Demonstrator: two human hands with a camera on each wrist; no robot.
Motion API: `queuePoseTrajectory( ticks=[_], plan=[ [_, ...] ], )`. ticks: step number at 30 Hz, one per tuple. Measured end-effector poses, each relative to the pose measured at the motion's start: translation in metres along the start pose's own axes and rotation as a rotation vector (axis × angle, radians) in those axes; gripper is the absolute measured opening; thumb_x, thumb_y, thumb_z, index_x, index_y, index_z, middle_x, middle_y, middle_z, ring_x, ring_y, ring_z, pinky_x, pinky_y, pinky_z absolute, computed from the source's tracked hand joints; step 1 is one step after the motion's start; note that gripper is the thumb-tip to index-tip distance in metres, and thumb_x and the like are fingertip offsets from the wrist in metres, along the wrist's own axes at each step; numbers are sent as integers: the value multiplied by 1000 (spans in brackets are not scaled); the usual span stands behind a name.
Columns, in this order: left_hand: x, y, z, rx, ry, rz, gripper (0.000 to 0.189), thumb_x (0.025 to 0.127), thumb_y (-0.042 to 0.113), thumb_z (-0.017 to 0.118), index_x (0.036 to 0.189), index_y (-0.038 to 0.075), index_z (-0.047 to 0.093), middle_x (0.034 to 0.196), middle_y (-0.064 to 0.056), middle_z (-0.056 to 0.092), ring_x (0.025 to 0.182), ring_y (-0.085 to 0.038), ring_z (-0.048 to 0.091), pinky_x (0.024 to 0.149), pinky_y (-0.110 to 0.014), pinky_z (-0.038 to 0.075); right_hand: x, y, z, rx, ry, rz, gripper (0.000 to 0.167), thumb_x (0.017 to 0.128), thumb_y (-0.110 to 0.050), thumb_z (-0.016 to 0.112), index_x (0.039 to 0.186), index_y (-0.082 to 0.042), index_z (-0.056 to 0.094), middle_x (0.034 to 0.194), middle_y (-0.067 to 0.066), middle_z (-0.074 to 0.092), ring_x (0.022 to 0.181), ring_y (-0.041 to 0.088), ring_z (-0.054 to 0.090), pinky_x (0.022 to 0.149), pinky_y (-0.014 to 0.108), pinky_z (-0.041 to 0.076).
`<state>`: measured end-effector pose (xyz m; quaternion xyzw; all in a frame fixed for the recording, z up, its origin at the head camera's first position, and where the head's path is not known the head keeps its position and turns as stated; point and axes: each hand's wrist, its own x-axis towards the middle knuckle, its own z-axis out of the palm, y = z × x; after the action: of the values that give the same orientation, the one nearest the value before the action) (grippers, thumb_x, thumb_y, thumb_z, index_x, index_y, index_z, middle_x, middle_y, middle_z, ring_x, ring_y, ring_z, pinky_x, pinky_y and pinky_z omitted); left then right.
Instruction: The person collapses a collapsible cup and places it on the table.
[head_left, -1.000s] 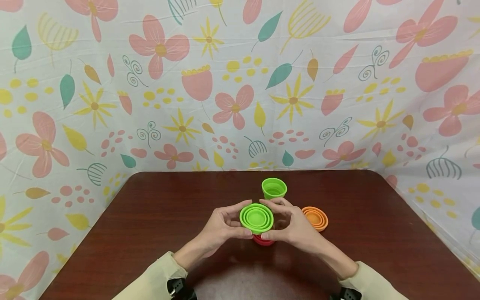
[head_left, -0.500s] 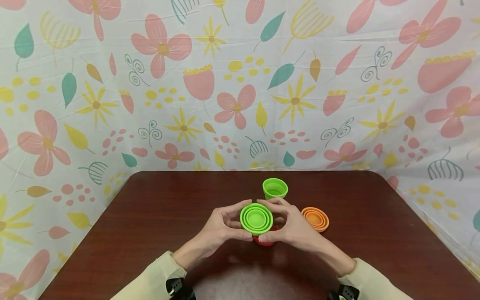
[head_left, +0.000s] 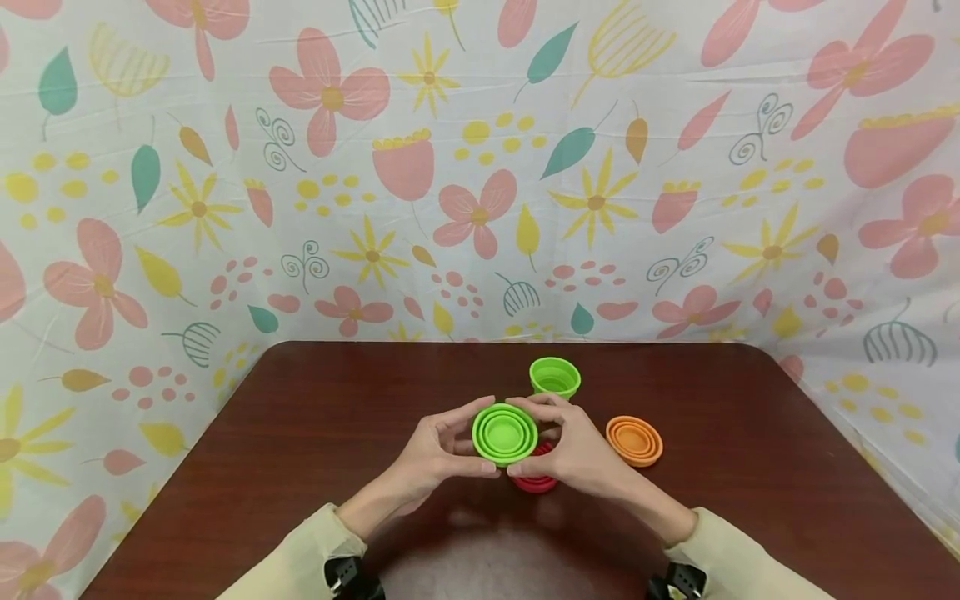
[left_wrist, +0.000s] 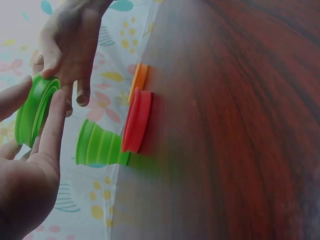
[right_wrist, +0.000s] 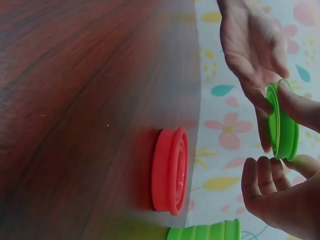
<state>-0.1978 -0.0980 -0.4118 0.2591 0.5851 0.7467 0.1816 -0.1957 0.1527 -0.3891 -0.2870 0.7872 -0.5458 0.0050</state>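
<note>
A green collapsible cup [head_left: 505, 434], folded flat into rings, is held above the table between both hands. My left hand [head_left: 433, 457] pinches its left side with thumb and fingers. On its right side, my right hand [head_left: 573, 448] pinches the rim the same way. Below and slightly right of it, a red collapsed cup [head_left: 534, 484] lies on the table, partly hidden by the right hand. The left wrist view shows the flat green cup [left_wrist: 31, 112] edge-on, clear of the table. The right wrist view shows the red cup [right_wrist: 170, 171] apart from both hands.
Behind the right hand stands another green cup [head_left: 555, 377], extended upright. An orange collapsed cup [head_left: 634, 442] lies to the right of that hand. The dark wooden table [head_left: 337, 392] meets a flower-patterned cloth [head_left: 480, 275] at its back edge.
Both hands have drifted slightly left with the flat green cup. More of the red cup shows beneath them. The grip looks the same, and the view has shifted a little.
</note>
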Motion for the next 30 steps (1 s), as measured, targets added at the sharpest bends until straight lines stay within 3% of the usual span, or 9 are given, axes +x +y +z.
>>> queuePoseTrajectory(
  ticks=[14,21,25,30],
  plan=[
    [-5,1,-14,35,63,14,83,87,-8,80,161,8,44,156,-19,51,120,-36,68,93,-48,61,18,-1,12,-61,-43,27,81,76,-23,97,146,-4,63,131,8,63,112,25,64,91,45,60],
    [-10,6,-24,55,86,-1,88,88,-6,80,164,13,39,155,-19,51,125,-35,65,95,-47,60,29,-2,24,14,-45,80,75,78,-13,96,144,-2,63,135,13,64,109,25,69,85,35,62],
    [-12,9,-32,135,166,-21,91,88,0,82,165,18,38,154,-17,53,127,-34,63,97,-42,59,39,-2,29,30,-30,135,73,78,-12,95,144,-3,64,136,13,64,111,24,69,87,35,60],
    [-13,10,-44,354,263,-51,85,90,11,84,163,18,40,151,-11,56,131,-33,59,102,-42,55,52,5,35,-3,-6,187,72,78,-13,95,142,-3,65,134,12,67,112,24,69,95,43,57]
  ],
)
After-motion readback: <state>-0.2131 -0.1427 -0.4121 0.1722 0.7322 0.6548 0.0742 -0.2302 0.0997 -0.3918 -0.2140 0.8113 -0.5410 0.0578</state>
